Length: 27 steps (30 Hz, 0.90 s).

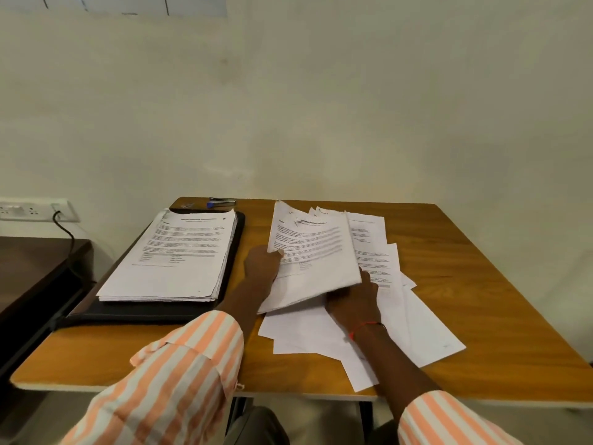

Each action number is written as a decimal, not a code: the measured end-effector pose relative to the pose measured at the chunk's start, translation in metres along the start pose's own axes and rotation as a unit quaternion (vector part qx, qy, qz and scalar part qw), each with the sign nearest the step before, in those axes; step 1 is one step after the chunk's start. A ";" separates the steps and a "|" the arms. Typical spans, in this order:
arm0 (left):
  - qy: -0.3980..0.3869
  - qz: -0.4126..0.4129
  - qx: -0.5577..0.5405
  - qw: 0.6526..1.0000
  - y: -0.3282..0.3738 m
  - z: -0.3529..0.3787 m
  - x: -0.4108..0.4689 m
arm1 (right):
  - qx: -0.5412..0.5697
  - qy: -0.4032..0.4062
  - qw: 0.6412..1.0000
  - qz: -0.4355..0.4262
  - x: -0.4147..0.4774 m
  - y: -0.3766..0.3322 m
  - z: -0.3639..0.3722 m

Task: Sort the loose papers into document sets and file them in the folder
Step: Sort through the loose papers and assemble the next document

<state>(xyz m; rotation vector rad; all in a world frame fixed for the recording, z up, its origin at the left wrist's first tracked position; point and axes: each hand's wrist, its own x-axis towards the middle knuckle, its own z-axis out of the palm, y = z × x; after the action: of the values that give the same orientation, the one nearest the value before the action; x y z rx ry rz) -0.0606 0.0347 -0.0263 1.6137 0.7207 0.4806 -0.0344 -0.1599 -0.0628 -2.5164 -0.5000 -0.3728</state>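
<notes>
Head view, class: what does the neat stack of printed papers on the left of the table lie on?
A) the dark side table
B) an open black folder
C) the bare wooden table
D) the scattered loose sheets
B: the neat stack lies on the black folder, whose dark border shows along its near and right edges.

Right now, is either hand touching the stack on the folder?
No, the left hand and the right hand both hold a bundle of loose papers, apart from the stack on the folder.
</notes>
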 end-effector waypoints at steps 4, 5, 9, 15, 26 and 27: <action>0.031 0.065 0.020 0.997 0.013 0.000 -0.002 | 0.000 0.005 1.000 -0.014 0.005 0.005 -0.005; 0.035 0.077 0.012 0.996 0.017 -0.001 -0.001 | -0.005 -0.003 1.000 -0.012 0.007 0.008 -0.005; 0.078 0.151 -0.004 0.985 0.050 -0.004 -0.005 | -0.019 -0.020 1.000 -0.010 0.013 0.019 -0.011; 0.132 0.271 0.029 0.953 0.080 -0.006 -0.007 | -0.029 -0.002 0.999 -0.013 0.013 0.024 -0.010; 0.237 0.257 -0.146 0.925 0.147 -0.022 -0.009 | -0.063 -0.083 0.994 -0.026 0.015 0.019 -0.016; 0.237 0.260 -0.157 0.923 0.153 -0.024 -0.010 | -0.054 -0.084 0.995 -0.020 0.017 0.020 -0.015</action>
<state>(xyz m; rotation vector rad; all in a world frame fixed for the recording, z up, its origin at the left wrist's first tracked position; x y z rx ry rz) -0.0553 0.0355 0.1292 1.3791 0.5177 1.3409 -0.0134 -0.1797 -0.0535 -2.6590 -0.6102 -0.2085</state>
